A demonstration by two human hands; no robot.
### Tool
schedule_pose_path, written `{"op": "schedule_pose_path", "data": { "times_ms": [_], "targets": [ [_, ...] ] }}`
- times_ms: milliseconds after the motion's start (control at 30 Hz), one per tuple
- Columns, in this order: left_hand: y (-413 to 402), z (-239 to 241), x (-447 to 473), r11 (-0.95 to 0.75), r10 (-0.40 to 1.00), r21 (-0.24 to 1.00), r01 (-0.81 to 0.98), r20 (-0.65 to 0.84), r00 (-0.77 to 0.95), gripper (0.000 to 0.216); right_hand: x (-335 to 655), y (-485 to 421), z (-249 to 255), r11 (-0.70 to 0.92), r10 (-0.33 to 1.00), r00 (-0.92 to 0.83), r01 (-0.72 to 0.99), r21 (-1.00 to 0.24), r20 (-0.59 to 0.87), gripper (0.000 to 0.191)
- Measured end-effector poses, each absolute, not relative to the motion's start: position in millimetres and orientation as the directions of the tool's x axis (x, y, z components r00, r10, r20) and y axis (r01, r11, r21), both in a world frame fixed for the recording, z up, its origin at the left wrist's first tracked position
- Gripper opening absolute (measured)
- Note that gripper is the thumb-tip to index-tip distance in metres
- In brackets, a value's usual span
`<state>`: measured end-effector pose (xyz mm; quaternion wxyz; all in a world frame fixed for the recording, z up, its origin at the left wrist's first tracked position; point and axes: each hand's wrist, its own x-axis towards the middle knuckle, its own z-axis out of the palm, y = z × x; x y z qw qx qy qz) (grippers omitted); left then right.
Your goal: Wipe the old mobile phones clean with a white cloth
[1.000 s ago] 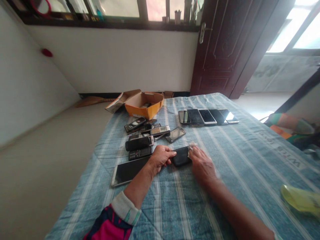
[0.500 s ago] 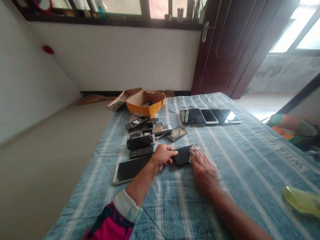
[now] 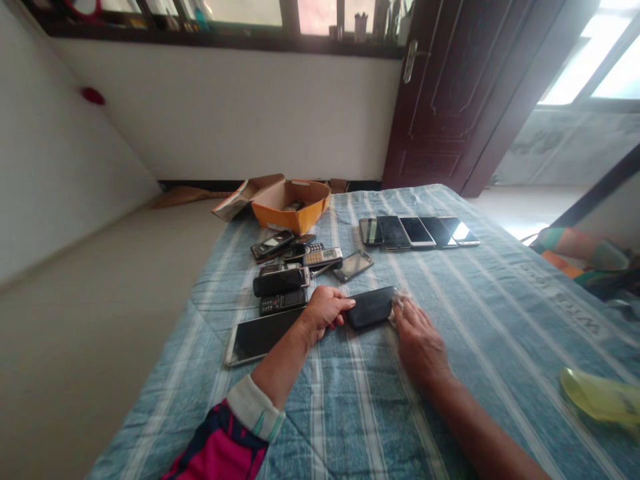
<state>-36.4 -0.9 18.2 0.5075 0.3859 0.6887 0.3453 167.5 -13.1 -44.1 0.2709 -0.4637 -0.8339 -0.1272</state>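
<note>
My left hand (image 3: 326,311) pinches the left end of a black mobile phone (image 3: 371,308), which lies on the striped blue bedspread (image 3: 345,413). At the phone's right end, my right hand (image 3: 421,340) presses a crumpled whitish cloth or tissue (image 3: 399,303) under its fingertips. Left of my left hand are a large white-framed smartphone (image 3: 263,339), a black keypad phone (image 3: 283,302) and a dark phone (image 3: 281,282). Just beyond the held phone rests a grey phone or phone cover (image 3: 353,265).
Beyond the loose pile, including a silver keypad phone (image 3: 323,257), stands an open orange cardboard box (image 3: 295,217) with a phone inside. Several smartphones lie side by side in a row (image 3: 417,232) at the back right. A yellow-green translucent item (image 3: 597,398) lies at the right.
My right hand and the cloth have slid right, from the phone's face to its right end, uncovering more of the surface. My left hand keeps its hold.
</note>
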Motion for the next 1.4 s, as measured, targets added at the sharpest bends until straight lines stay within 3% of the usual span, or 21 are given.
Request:
{"op": "schedule_pose_path", "data": {
  "times_ms": [267, 533, 700, 833, 1067, 1400],
  "targets": [
    [-0.7, 15.7, -36.2, 0.458, 0.886, 0.871, 0.181, -0.428, -0.179, 0.014, 136.5, -42.5, -38.5, 0.713, 0.559, -0.552, 0.701, -0.018, 0.618, 0.036],
    [0.1, 16.9, -36.4, 0.471, 0.878, 0.865, 0.17, -0.443, -0.18, 0.015, 165.5, -22.3, -41.9, 0.587, 0.67, -0.445, 0.807, -0.057, 0.594, 0.041],
    [0.5, 16.5, -36.0, 0.474, 0.878, 0.864, 0.171, -0.449, -0.166, 0.013, 144.0, -37.5, -39.8, 0.761, 0.496, -0.575, 0.649, -0.005, 0.651, 0.036],
    [0.2, 17.1, -36.4, 0.46, 0.887, 0.872, 0.168, -0.441, -0.14, 0.01, 122.5, -38.4, -35.2, 0.81, 0.43, -0.606, 0.586, 0.01, 0.669, 0.032],
    [-0.3, 18.6, -37.1, 0.435, 0.897, 0.89, 0.138, -0.415, -0.152, 0.042, 111.2, -27.0, -30.3, 0.798, 0.453, -0.593, 0.602, -0.006, 0.666, 0.034],
    [0.7, 15.8, -35.9, 0.433, 0.898, 0.883, 0.18, -0.406, -0.171, 0.055, 108.7, -21.6, -23.1, 0.778, 0.52, -0.634, 0.628, -0.011, 0.572, 0.034]
  ]
}}
